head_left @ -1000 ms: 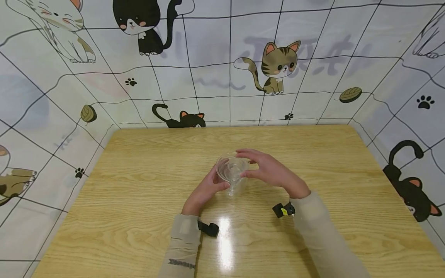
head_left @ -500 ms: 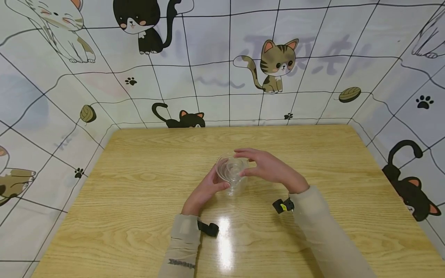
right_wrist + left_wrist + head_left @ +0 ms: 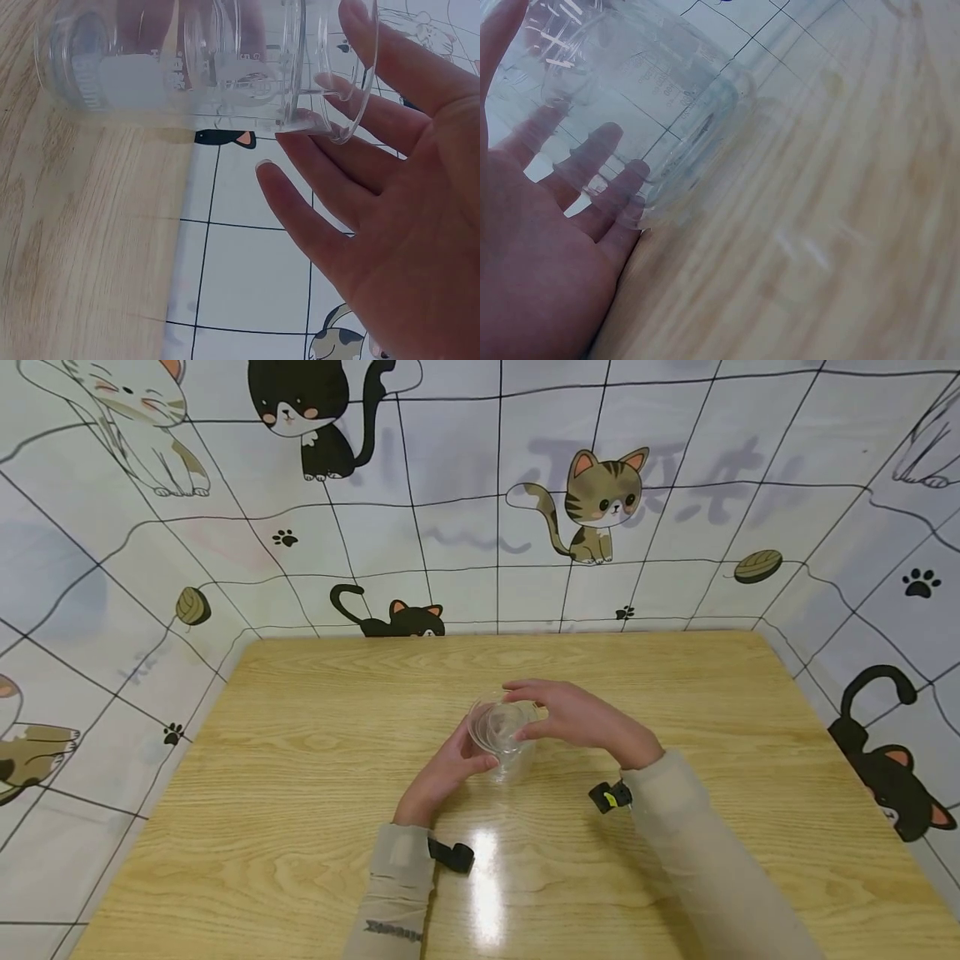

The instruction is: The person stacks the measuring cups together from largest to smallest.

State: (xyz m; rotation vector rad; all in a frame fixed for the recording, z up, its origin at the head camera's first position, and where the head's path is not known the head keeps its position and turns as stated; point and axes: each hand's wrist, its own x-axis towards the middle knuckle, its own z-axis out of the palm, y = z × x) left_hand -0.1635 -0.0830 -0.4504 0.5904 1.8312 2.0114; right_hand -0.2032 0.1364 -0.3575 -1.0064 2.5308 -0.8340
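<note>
A clear glass beaker (image 3: 508, 768) with printed markings stands upright on the wooden table. Nested in its mouth is a smaller clear glass beaker (image 3: 367, 94), whose rim sticks out above the larger one's. My left hand (image 3: 448, 764) grips the larger beaker from the left, thumb in front and fingers around the far side. From the right, my right hand (image 3: 577, 718) holds the smaller beaker at its rim between thumb and fingers. Through the glass in the left wrist view, the left fingers (image 3: 604, 146) show behind the wall.
The wooden table (image 3: 315, 727) runs back to white cloth walls (image 3: 457, 543) printed with cats and grid lines, on its back and both sides. A black wrist camera sits on the left sleeve (image 3: 393, 893), another on the right sleeve (image 3: 697, 835).
My right hand and wrist have shifted slightly left and away from me, still at the smaller beaker's rim. My left hand and the larger beaker keep nearly the same place.
</note>
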